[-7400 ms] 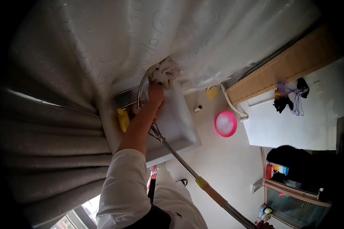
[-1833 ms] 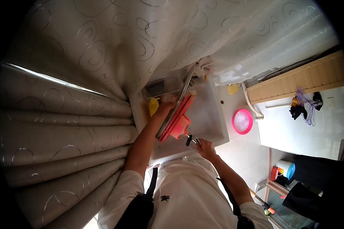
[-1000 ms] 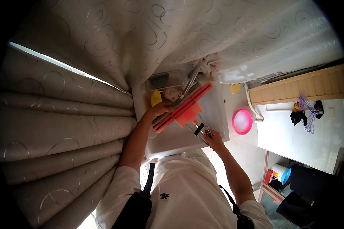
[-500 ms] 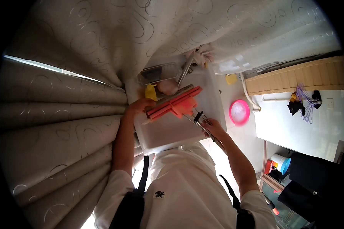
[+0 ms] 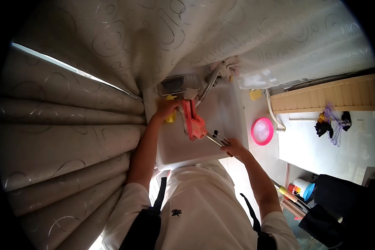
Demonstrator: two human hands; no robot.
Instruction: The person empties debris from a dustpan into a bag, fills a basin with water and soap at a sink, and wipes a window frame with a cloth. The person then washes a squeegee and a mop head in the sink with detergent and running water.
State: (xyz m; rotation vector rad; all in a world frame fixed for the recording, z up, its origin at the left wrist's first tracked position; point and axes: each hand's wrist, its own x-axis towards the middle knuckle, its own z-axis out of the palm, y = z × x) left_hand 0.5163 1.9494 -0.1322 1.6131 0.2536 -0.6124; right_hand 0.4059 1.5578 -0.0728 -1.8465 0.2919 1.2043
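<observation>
Now my left hand (image 5: pixel 167 109) grips the coral-pink mop head (image 5: pixel 191 121), my right hand (image 5: pixel 234 148) its metal handle (image 5: pixel 214 139); no writing legible.

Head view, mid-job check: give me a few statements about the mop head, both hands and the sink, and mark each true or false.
1. The left hand grips the mop head. True.
2. The right hand rests flat in the pink basin. False: it holds the mop's metal rod at the sink's near edge; the basin sits apart on the floor.
3. The mop head is over the white sink. True.
4. The mop head is blue. False: it is pink-red.
5. A curtain hangs on the left-hand side of the sink. True.
</observation>
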